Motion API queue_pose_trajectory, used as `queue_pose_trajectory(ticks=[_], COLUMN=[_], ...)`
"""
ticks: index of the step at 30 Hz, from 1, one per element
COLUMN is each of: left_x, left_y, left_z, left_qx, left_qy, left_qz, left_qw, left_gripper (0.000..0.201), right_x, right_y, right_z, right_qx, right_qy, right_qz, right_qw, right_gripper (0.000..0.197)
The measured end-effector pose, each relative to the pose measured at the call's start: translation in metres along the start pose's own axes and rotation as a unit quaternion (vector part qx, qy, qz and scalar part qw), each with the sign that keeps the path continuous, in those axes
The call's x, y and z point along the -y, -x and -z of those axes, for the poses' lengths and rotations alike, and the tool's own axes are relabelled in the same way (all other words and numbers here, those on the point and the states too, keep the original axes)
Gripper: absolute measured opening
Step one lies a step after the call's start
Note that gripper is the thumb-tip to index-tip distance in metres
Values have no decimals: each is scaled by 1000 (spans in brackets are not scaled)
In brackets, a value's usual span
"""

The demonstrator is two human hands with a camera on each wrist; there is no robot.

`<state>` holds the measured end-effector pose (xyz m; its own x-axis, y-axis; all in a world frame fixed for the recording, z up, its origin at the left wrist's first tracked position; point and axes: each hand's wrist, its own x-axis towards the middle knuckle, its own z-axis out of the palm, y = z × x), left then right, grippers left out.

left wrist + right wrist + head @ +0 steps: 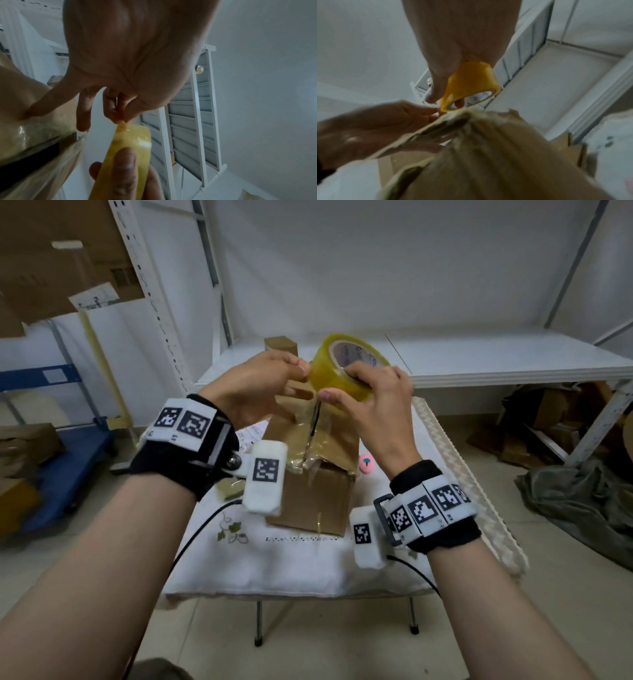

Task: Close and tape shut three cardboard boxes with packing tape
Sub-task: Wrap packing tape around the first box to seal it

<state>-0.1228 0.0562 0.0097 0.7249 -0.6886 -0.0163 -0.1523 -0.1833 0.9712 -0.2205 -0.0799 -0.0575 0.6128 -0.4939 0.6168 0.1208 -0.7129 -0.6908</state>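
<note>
both of our forearms are reaching forward over the white cloth-covered surface [291, 563], each wrist wearing a black band with printed markers. our right hand [376, 402] is curling around the yellow tape roll [346, 368], thumb on the outer face and fingers hooking over the rim into the core, holding it up above the cardboard box [315, 474]. our left hand [253, 385] is pinching at the roll's edge with thumb and forefinger, where the wrist view is showing the tips meeting on the tape end [124, 125]; the other fingers are hanging loosely extended. the box is sitting on the surface below both hands, its top flaps wrinkled with old glossy tape. a small pink object [367, 463] is lying just beside the box.
</note>
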Motion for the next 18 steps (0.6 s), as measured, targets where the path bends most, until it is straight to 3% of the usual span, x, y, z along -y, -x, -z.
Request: queue_pose_trajectory(ticks=[4, 9, 13, 18], left_x=[2, 18, 25, 13], left_y=[-1, -5, -9, -14], left_z=[18, 32, 34, 30], left_qx=[25, 35, 3, -2], left_qy=[-1, 55, 65, 15], left_qz=[22, 45, 55, 50], left_qw=[999, 997, 996, 999], left_gripper=[24, 21, 19, 24], right_x=[12, 11, 2, -2], right_y=[3, 2, -4, -7], right_z=[-18, -19, -13, -15], right_qx=[-2, 96, 200, 169], right_qy=[-139, -187, -94, -5], right_qz=[-43, -55, -46, -37], right_qw=[989, 976, 974, 985], right_gripper=[31, 21, 27, 44])
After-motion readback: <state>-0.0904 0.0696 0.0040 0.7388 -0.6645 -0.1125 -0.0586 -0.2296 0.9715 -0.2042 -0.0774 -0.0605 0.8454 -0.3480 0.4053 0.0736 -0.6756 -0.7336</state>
